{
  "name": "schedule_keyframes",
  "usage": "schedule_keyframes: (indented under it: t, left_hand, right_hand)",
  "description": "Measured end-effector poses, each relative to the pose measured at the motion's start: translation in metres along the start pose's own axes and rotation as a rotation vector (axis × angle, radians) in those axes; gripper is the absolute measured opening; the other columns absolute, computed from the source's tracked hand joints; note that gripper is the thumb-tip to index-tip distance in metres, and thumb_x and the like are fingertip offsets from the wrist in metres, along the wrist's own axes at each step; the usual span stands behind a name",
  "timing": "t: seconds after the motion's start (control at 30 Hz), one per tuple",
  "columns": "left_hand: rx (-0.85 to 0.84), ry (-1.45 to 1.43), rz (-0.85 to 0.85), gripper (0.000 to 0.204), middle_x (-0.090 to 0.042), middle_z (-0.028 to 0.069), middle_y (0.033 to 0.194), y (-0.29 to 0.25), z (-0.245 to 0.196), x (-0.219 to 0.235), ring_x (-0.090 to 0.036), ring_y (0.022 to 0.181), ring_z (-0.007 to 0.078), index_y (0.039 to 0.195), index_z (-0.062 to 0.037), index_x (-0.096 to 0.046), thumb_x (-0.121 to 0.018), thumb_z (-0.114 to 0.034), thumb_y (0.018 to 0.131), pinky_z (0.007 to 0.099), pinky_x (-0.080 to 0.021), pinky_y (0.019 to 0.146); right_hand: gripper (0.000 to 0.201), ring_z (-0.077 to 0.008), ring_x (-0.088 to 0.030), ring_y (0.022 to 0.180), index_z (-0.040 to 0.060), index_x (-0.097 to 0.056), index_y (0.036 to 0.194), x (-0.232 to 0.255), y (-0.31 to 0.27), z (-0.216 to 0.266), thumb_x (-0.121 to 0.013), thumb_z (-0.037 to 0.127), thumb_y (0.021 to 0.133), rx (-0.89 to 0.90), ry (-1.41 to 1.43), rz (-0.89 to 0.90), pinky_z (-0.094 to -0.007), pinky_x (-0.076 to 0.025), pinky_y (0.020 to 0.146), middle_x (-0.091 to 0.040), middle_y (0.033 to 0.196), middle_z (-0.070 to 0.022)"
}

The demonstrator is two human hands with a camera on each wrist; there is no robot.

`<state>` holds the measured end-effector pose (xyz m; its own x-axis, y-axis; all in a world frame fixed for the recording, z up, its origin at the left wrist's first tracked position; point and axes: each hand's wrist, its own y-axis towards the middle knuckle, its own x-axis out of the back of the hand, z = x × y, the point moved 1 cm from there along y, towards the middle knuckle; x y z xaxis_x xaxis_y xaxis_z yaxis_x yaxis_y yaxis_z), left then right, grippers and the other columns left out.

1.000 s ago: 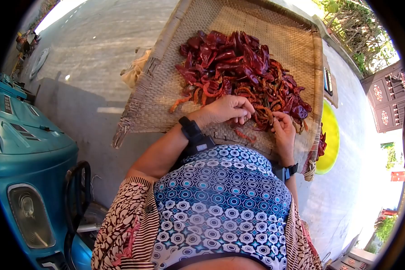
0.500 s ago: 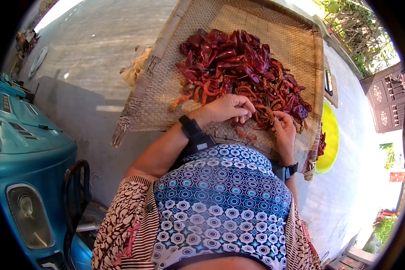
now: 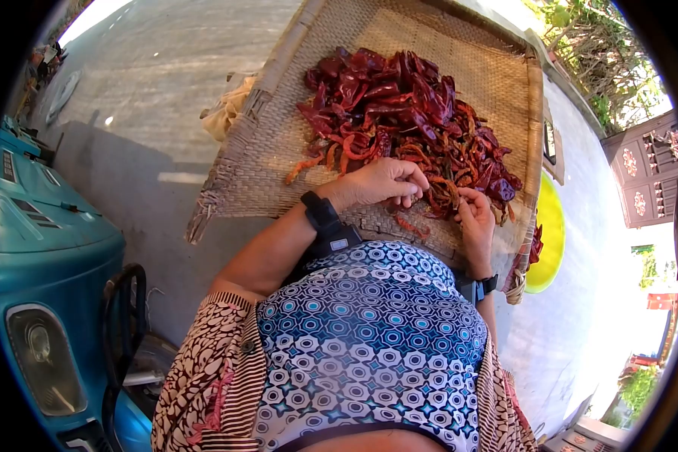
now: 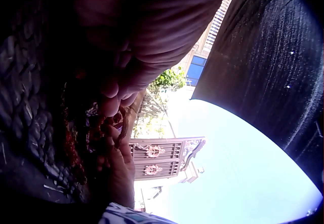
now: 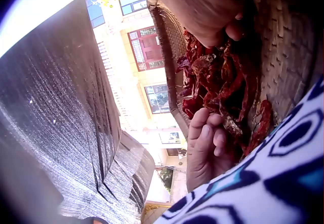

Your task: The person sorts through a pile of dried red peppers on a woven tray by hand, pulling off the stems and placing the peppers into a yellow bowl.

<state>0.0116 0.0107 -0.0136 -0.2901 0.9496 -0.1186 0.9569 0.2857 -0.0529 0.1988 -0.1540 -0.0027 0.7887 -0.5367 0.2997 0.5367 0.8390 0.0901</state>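
Observation:
A heap of dark red dried chilies (image 3: 380, 98) lies on the woven tray (image 3: 279, 162), with shrivelled orange-red ones nearest me. My left hand (image 3: 380, 183) reaches in from the left at the heap's near edge, its fingers curled and fingertips beside the shrivelled chilies. I cannot tell whether they grip one. Just to its right, my right hand (image 3: 476, 220) pinches a dried chili (image 4: 125, 127) between thumb and finger. In the right wrist view, my left fingertips overlap the chilies behind them. One loose red chili (image 3: 411, 227) lies between the hands, near my patterned shirt.
A teal vehicle (image 3: 49, 264) with a black bar (image 3: 132, 309) stands to my left. Light cloth (image 3: 230, 109) hangs beside the tray's left edge. On the right sits a yellow round container (image 3: 551, 241), with more red chilies (image 3: 535, 245) next to it.
Both hands keep nearly the same pose and place at the heap. The head view has shifted slightly, so the vehicle sits a little further left.

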Motion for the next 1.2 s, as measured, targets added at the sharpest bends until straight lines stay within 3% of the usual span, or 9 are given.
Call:
schedule_keyframes:
  t: [0.57,1.2]
  left_hand:
    - [-0.016,0.014,-0.005,0.021,-0.066,0.0003,0.090,0.002,0.004,0.001,-0.062,0.075,0.0059,0.113,-0.0035,-0.062,-0.054,-0.013,0.097,0.0194,-0.049,0.061]
    - [0.013,0.048,0.028,0.024,-0.065,0.0027,0.098,0.000,-0.002,0.001,-0.063,0.081,0.0074,0.118,-0.0009,-0.059,-0.052,-0.011,0.098,0.0205,-0.050,0.068]
  right_hand:
    - [0.017,-0.0022,-0.047,0.065,0.0036,-0.062,0.111,-0.001,0.000,-0.002,-0.058,0.005,0.094,0.006,-0.007,-0.007,-0.0165,-0.039,0.059,-0.055,0.079,0.0051]
    - [0.017,-0.0020,-0.048,0.068,0.0024,-0.061,0.111,-0.001,0.000,-0.003,-0.057,0.004,0.095,0.001,0.026,-0.004,-0.0170,-0.042,0.061,-0.057,0.088,0.0030]
